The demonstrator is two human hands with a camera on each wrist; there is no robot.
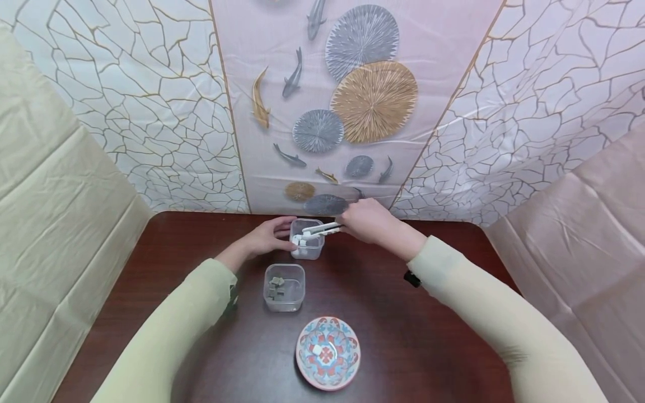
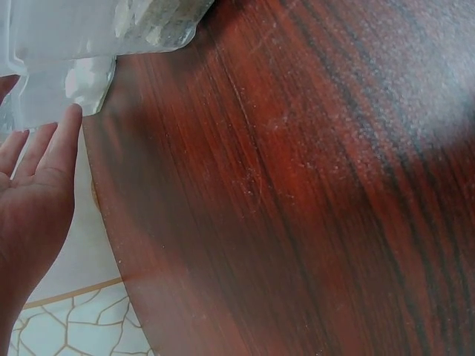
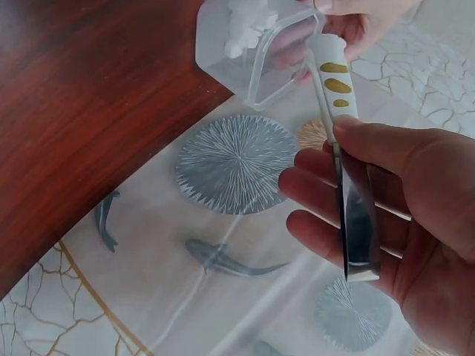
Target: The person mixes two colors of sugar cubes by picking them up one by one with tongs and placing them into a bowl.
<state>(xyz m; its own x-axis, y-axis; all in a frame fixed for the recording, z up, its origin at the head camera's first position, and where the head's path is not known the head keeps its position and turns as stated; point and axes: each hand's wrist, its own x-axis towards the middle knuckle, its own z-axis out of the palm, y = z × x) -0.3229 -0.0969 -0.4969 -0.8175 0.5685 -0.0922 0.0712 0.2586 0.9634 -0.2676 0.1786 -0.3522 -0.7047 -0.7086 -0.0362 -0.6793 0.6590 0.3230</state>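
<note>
My left hand (image 1: 269, 236) holds the left side of a small clear container (image 1: 308, 249) at the back of the dark wooden table (image 1: 428, 313); its fingers (image 2: 44, 156) lie against the container wall (image 2: 52, 52). My right hand (image 1: 368, 221) grips white tongs (image 1: 321, 229). The tong tips are down at the container's left rim, by a white cube (image 1: 298, 240). In the right wrist view the tongs (image 3: 344, 111) run from my right hand (image 3: 386, 222) into the container (image 3: 252, 59), where white cubes (image 3: 249, 22) show.
A second clear container (image 1: 284, 287) with several grey cubes stands just in front of the first. Nearer me sits a red and blue patterned bowl (image 1: 327, 352) holding one white cube. Patterned sheets hang behind and beside the table.
</note>
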